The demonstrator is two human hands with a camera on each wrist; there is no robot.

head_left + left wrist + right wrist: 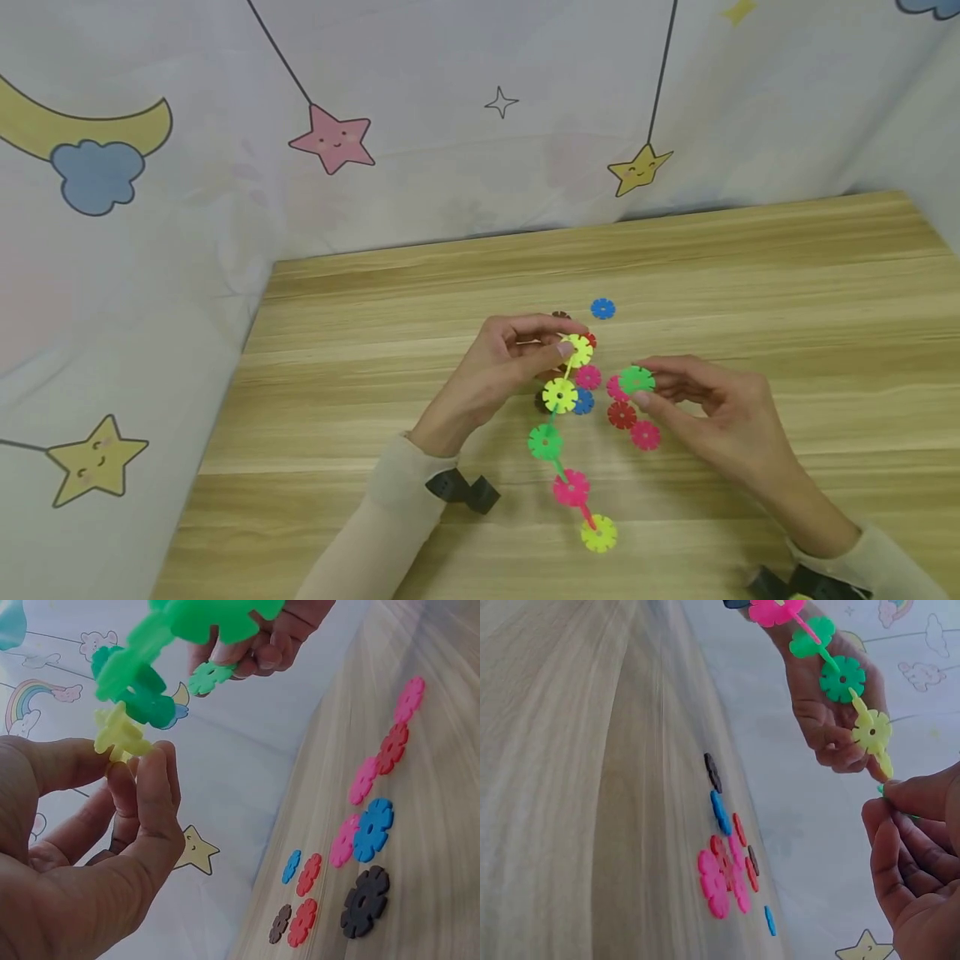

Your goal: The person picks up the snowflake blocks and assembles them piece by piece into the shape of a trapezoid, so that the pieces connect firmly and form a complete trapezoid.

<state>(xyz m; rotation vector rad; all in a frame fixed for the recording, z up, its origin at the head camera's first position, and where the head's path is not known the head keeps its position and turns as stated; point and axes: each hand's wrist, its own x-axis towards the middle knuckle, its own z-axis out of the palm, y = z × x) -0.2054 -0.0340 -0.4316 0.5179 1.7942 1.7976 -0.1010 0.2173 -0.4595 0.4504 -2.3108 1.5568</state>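
A chain of notched plastic snowflake discs, yellow, green and pink, hangs over the table and ends in a yellow disc [598, 533]. My left hand [487, 375] pinches the yellow disc [577, 351] at the chain's top end between thumb and fingers. To its right, my right hand [727, 417] pinches a single green disc [637, 380] by its edge, apart from the chain in the head view. The left wrist view shows that green disc [211, 678] beyond the yellow end. In the right wrist view, the fingers mostly cover it.
Loose discs lie on the wooden table [360, 333] below and beyond the hands: blue [603, 308], dark red [622, 415], pink [646, 435] and dark brown [365, 901] among them. A printed cloth [465, 167] hangs along the table's back and left edges.
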